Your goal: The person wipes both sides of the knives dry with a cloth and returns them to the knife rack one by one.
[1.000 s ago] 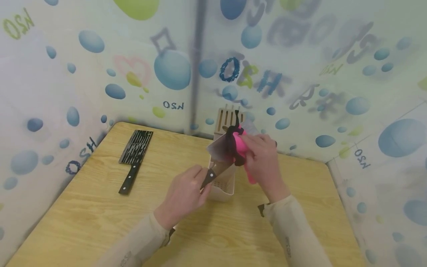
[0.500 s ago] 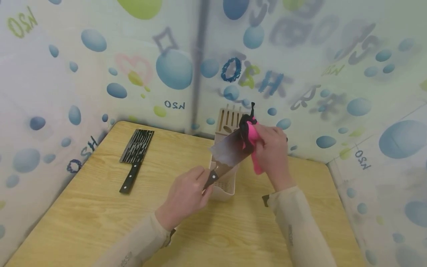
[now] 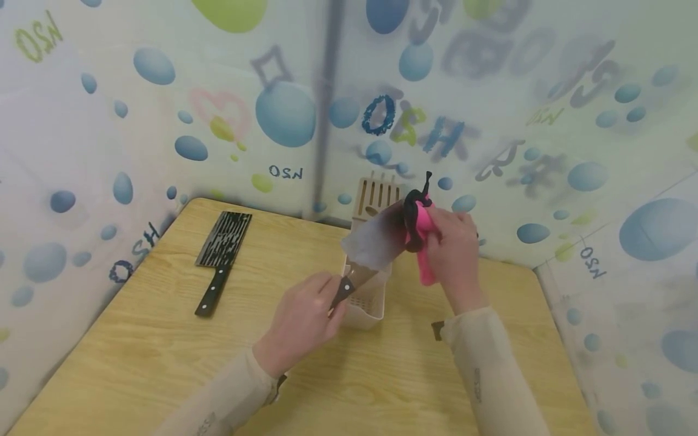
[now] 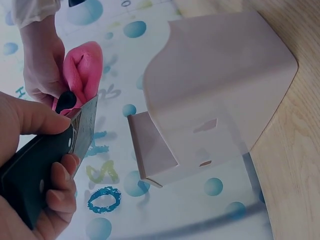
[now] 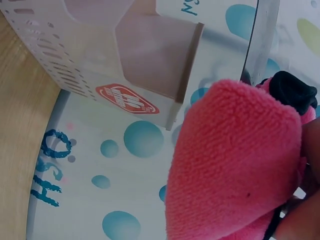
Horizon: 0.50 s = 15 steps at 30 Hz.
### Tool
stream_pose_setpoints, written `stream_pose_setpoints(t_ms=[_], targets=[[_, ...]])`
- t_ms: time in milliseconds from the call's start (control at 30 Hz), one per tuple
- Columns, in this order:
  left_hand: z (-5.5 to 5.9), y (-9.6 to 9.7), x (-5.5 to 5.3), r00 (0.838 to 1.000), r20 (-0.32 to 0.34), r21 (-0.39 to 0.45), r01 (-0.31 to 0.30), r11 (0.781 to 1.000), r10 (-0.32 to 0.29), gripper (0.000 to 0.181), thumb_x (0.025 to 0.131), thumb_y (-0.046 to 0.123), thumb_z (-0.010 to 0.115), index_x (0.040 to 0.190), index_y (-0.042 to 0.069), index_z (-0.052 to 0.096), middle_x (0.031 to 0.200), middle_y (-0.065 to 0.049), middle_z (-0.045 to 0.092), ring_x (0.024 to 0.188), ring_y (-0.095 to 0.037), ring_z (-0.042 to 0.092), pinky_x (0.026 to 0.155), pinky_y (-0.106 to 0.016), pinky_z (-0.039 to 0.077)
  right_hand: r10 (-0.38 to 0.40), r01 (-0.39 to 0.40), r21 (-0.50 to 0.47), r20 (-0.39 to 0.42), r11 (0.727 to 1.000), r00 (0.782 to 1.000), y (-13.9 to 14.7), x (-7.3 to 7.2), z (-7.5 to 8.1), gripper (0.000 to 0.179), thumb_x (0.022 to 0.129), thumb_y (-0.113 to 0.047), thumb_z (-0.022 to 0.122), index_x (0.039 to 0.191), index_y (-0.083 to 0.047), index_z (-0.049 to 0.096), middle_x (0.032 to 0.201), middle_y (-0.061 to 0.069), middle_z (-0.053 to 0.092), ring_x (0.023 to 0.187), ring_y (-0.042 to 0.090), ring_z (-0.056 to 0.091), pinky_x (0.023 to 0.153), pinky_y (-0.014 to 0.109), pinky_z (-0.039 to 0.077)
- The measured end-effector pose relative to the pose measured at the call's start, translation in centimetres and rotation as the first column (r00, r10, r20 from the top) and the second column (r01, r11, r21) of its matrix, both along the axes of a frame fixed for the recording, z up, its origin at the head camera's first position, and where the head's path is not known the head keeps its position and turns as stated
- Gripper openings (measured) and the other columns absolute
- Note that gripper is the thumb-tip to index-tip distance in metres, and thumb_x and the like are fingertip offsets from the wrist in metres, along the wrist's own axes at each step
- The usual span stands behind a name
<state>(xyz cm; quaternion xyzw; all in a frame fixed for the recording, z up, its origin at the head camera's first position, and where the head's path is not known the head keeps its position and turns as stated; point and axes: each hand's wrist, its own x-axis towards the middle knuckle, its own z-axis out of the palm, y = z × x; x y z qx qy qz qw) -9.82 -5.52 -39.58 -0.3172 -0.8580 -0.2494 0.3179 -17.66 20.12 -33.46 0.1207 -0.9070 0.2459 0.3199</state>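
Observation:
My left hand [image 3: 302, 318] grips the black riveted handle [image 4: 37, 167] of a cleaver, whose broad blade [image 3: 373, 242] points up and to the right above a knife holder. In my right hand [image 3: 452, 251] is a bunched pink cloth [image 5: 235, 165] with a black part, held against the far end of the blade. The left wrist view shows the cloth beside the blade, beyond the thumb. A second cleaver [image 3: 218, 260], with a black-and-silver patterned blade and black handle, lies on the table to the left.
The pale plastic knife holder [image 3: 364, 315] stands on the wooden table [image 3: 180, 375] near the back edge, its slotted top [image 3: 376, 197] close to the wall. Bubble-patterned walls [image 3: 283, 115] enclose the table at the back and both sides.
My right hand has moved right with the pink cloth, along the blade toward its far end, so more of the blade shows. My left hand has stayed nearly in place.

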Motion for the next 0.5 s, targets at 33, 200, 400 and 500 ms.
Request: stream_pose_setpoints(t_ms=[33, 200, 400, 500], targets=[[0.0, 0.0, 0.0, 1.000, -0.001, 0.003, 0.000, 1.000, 0.000, 0.012, 0.083, 0.008, 0.074, 0.087, -0.001, 0.066, 0.077, -0.003, 0.057, 0.061, -0.012, 0.050, 0.050, -0.025, 0.046, -0.002, 0.002, 0.001, 0.006, 1.000, 1.000, -0.1, 0.2, -0.1, 0.030, 0.090, 0.008, 0.064, 0.115, -0.003, 0.076, 0.112, 0.019, 0.075, 0.097, 0.042, 0.056, 0.085, 0.055, 0.047], [0.0, 0.0, -0.2, 1.000, -0.005, 0.012, -0.016, 1.000, 0.017, 0.013, 0.082, 0.007, 0.074, 0.088, -0.001, 0.066, 0.076, -0.004, 0.055, 0.061, -0.013, 0.051, 0.049, -0.026, 0.047, 0.018, -0.017, 0.021, -0.036, 1.000, 0.999, -0.7, 1.0, -0.9, 0.032, 0.088, 0.008, 0.065, 0.115, -0.004, 0.076, 0.111, 0.017, 0.076, 0.098, 0.044, 0.058, 0.086, 0.057, 0.049], [-0.1, 0.1, -0.3, 0.999, 0.004, 0.025, -0.034, 0.999, 0.034, 0.012, 0.082, 0.007, 0.075, 0.087, 0.000, 0.066, 0.075, -0.003, 0.053, 0.061, -0.013, 0.049, 0.049, -0.025, 0.044, 0.077, -0.072, 0.043, -0.124, 0.996, 0.989, -2.0, 2.0, -1.8, 0.031, 0.087, 0.009, 0.066, 0.113, -0.002, 0.077, 0.107, 0.017, 0.077, 0.096, 0.043, 0.060, 0.084, 0.056, 0.051], [-0.1, 0.2, -0.4, 0.999, 0.007, 0.035, -0.038, 0.999, 0.037, 0.013, 0.081, 0.006, 0.076, 0.087, 0.000, 0.066, 0.075, -0.003, 0.054, 0.061, -0.013, 0.049, 0.049, -0.026, 0.044, 0.100, -0.094, 0.050, -0.145, 0.994, 0.984, -2.6, 2.3, -2.0, 0.030, 0.087, 0.009, 0.066, 0.112, -0.002, 0.077, 0.107, 0.017, 0.077, 0.096, 0.043, 0.061, 0.085, 0.054, 0.051]])
